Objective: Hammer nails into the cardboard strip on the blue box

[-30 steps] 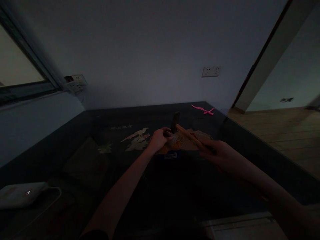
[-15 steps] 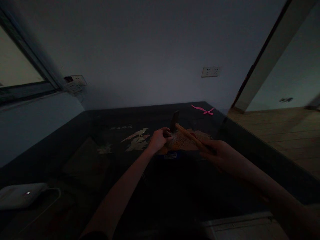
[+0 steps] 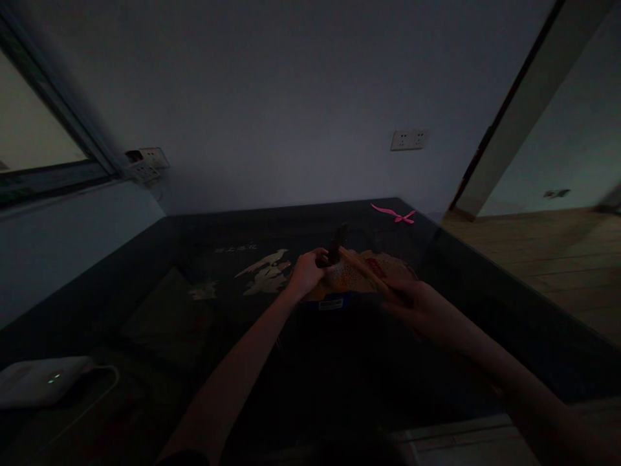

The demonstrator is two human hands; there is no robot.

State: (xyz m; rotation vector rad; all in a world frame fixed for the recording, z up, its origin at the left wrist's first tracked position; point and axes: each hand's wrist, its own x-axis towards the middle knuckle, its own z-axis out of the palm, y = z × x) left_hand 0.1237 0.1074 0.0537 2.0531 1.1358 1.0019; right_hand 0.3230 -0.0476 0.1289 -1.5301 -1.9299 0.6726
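My right hand [image 3: 412, 303] is closed around the wooden handle of a hammer [image 3: 361, 266]. Its dark head is down beside the fingertips of my left hand [image 3: 306, 275]. Those fingers are pinched together at the left end of a flat speckled tan-and-orange piece [image 3: 383, 266], which has a wavy far edge and a red mark. What they pinch is too dark and small to make out. Along the near side of the speckled piece runs a blue strip [image 3: 331, 303] with a white label.
The dark glossy table [image 3: 194, 349] carries pale bird-like decoration [image 3: 266, 275] left of my hands. A pink strip with a knot or bow [image 3: 398, 214] lies at the far right corner. A white device with a cable [image 3: 46, 382] lies near left. Behind stands a wall with sockets [image 3: 410, 140].
The hammer has come down a little, its head now lower, by my left fingertips. My right hand has shifted slightly left and downward; my left hand has stayed in place.
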